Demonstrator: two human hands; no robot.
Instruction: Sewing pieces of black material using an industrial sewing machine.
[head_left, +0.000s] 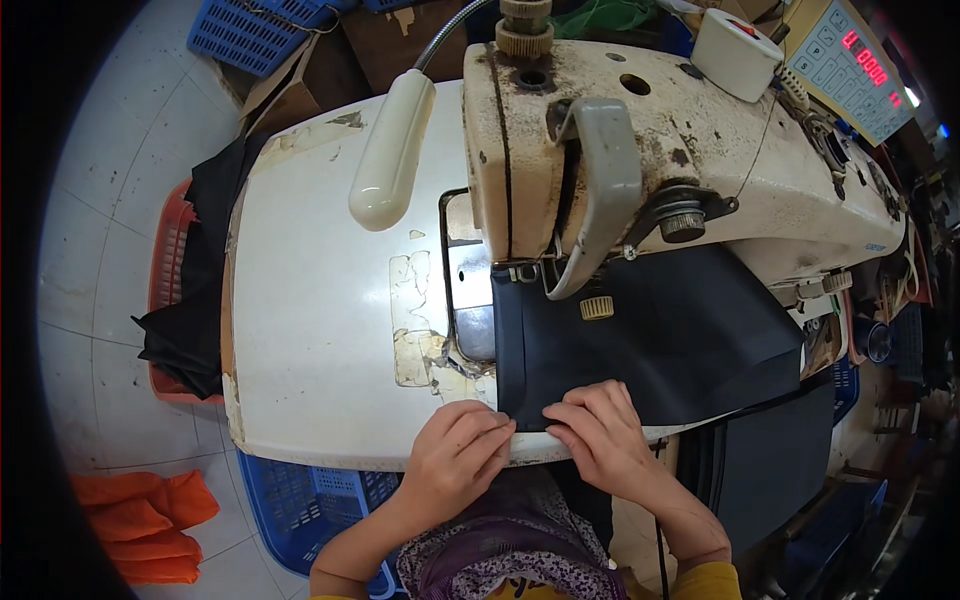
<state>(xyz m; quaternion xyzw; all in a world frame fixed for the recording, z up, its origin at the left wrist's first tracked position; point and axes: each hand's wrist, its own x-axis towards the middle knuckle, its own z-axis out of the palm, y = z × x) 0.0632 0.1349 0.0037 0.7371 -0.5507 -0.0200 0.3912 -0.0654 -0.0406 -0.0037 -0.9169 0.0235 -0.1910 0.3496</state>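
Note:
A black fabric panel [660, 340] lies on the white sewing table [320, 300], running under the head of a worn beige sewing machine [700, 130]. Along the panel's left side runs a folded strip. At its near left corner my left hand [460, 450] pinches the edge between thumb and fingers. Just to the right, my right hand [600, 435] has its fingers curled and closed on the panel's near edge. The needle area is mostly hidden behind a grey lever [605, 180] on the machine.
A white lamp [393, 150] on a flexible neck hangs over the table. Black cloth [205, 270] drapes over an orange basket [165, 285] at left. A blue basket [300, 500] stands below the front edge. Dark panels [770, 450] are stacked at right; a control box [850, 65] sits behind.

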